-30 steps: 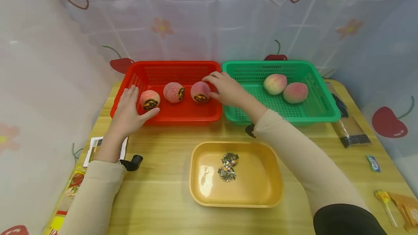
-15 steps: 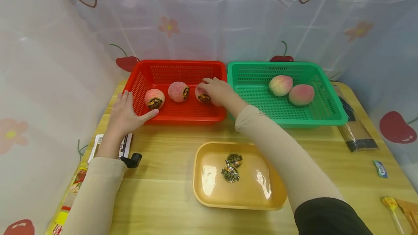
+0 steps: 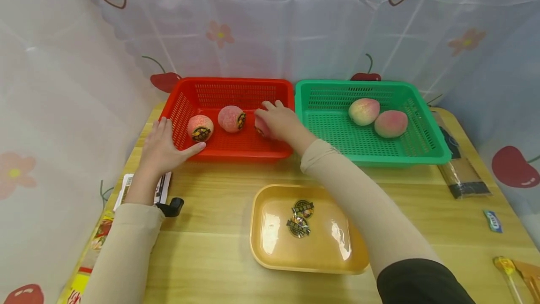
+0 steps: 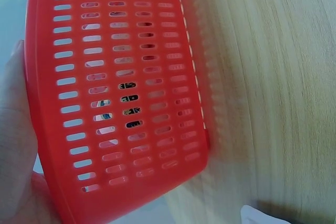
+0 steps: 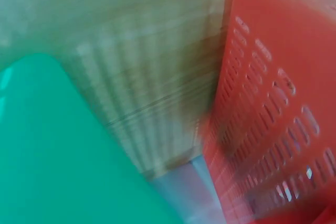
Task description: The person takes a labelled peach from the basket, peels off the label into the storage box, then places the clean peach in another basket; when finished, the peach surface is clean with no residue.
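In the head view, my right hand reaches into the right end of the red basket, its fingers curled over a pink peach that they partly cover. Two more peaches lie to its left: a middle peach and a left peach, both bearing black-and-gold stickers. My left hand rests at the basket's front left corner, fingers spread along the side rim and thumb out over the front rim. From the left wrist, part of that hand shows against the slotted red wall.
A green basket holding two peaches stands close to the right of the red one. In front is a yellow tray with two round stickers. Packets and a lollipop lie at the right.
My right hand has closed in on the right-hand peach, covering more of it; its sticker has turned mostly from view. The left hand keeps its place at the corner. The head view has shifted slightly.
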`<state>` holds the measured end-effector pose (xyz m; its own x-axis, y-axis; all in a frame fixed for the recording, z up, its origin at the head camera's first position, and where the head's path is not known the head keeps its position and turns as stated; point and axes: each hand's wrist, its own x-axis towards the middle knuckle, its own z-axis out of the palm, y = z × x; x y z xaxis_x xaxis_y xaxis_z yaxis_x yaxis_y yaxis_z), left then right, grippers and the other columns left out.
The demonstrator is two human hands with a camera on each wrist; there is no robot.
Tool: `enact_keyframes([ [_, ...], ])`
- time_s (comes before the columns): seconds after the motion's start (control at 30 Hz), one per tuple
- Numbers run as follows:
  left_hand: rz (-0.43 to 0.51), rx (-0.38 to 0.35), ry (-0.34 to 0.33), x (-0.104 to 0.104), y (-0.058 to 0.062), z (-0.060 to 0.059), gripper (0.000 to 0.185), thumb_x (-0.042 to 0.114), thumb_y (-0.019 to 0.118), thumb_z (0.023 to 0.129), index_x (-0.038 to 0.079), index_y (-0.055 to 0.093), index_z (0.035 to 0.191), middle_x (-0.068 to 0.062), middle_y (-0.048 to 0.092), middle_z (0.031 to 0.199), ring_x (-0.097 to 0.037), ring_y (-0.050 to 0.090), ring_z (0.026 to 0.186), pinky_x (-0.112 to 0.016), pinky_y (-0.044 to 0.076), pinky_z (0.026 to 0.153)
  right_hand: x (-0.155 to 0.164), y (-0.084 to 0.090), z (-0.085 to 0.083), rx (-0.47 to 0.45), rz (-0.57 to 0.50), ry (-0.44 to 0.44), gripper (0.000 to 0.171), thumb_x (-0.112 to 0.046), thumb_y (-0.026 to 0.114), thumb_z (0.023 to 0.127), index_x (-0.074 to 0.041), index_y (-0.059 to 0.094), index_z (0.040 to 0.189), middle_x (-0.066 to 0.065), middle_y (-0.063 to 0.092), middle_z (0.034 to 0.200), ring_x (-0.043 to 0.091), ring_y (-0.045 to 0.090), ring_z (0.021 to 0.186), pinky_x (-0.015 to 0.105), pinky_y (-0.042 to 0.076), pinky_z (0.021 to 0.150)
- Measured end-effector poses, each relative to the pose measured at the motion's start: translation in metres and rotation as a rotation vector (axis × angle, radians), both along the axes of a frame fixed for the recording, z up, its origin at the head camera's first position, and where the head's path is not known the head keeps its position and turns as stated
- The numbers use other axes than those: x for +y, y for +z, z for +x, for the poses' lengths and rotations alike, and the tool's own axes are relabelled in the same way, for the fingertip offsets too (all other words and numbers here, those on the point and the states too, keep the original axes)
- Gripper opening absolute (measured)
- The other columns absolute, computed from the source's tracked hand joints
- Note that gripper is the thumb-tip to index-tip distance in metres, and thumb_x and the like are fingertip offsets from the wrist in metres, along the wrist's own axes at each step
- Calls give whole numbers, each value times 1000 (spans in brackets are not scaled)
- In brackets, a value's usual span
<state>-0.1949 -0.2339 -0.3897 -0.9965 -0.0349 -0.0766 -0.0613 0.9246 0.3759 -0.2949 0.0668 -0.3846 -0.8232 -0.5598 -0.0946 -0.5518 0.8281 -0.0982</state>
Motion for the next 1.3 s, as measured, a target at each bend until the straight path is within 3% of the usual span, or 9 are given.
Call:
enact_keyframes([
  [0.1, 2, 1, -3, 2, 0, 0, 129, 82, 53, 79, -6, -1, 156, -27, -4, 164, -46, -3, 152, -66, 5, 120, -1, -2, 2, 29, 54, -2, 66, -20, 75, 86, -21, 46, 145, 11, 47, 150, 38, 41, 134, 46, 51, 102],
  [0.2, 10, -2, -5, 3, 1, -1, 129, 82, 53, 79, -6, -2, 156, -27, -5, 164, -46, -3, 152, -67, 4, 120, -1, -2, 3, 3, 86, -9, 67, -22, 74, 88, -21, 45, 148, 12, 41, 155, 40, 37, 141, 48, 47, 109],
  [0.3, 23, -6, 0, 4, 1, 0, 130, 82, 54, 79, -6, -3, 156, -26, -6, 164, -46, -4, 152, -67, 4, 120, 0, 0, 5, -50, 69, -7, 72, -25, 74, 88, -21, 42, 151, 14, 31, 161, 43, 31, 146, 52, 41, 113],
  [0.4, 34, -6, 8, 4, 1, 0, 131, 81, 56, 78, -6, -5, 156, -26, -7, 164, -46, -3, 152, -67, 5, 120, 3, 2, 7, -73, 17, 25, 75, -27, 77, 85, -18, 41, 151, 15, 34, 157, 41, 39, 141, 51, 46, 109],
  [0.5, 34, -1, 8, 3, 1, 1, 132, 81, 57, 78, -6, -6, 155, -27, -8, 164, -47, -3, 152, -68, 7, 119, 7, 8, 9, -73, -70, 59, 78, -30, 80, 82, -16, 42, 149, 13, 44, 143, 32, 50, 124, 44, 54, 98],
  [0.63, 23, -5, 3, 2, 1, 1, 132, 81, 56, 78, -7, -6, 155, -27, -8, 164, -47, -4, 152, -68, 7, 119, 16, 20, 13, -91, -222, 75, 80, -35, 81, 81, -13, 43, 147, 10, 47, 130, 24, 53, 110, 36, 57, 88],
  [0.83, 16, -7, 7, 1, -1, 0, 132, 82, 55, 77, -6, -6, 155, -27, -8, 164, -49, -2, 151, -70, 8, 118, 35, 36, 25, -121, -460, 58, 81, -39, 82, 80, -12, 41, 145, 6, 48, 137, 21, 50, 119, 38, 55, 95],
  [1.0, 16, -11, 18, 0, -1, 0, 132, 82, 55, 77, -6, -5, 155, -27, -8, 164, -49, -2, 151, -70, 9, 117, 53, 45, 37, -150, -636, 15, 81, -40, 83, 79, -17, 40, 144, 1, 52, 134, 18, 52, 117, 40, 54, 96],
  [1.3, 23, 0, 44, 7, 4, 3, 130, 79, 60, 77, -8, 3, 156, -30, 0, 163, -50, 3, 150, -68, 13, 118, 83, 45, 62, -161, -852, 15, 84, -31, 85, 79, -15, 37, 147, 1, 49, 138, 16, 53, 119, 38, 55, 96],
])
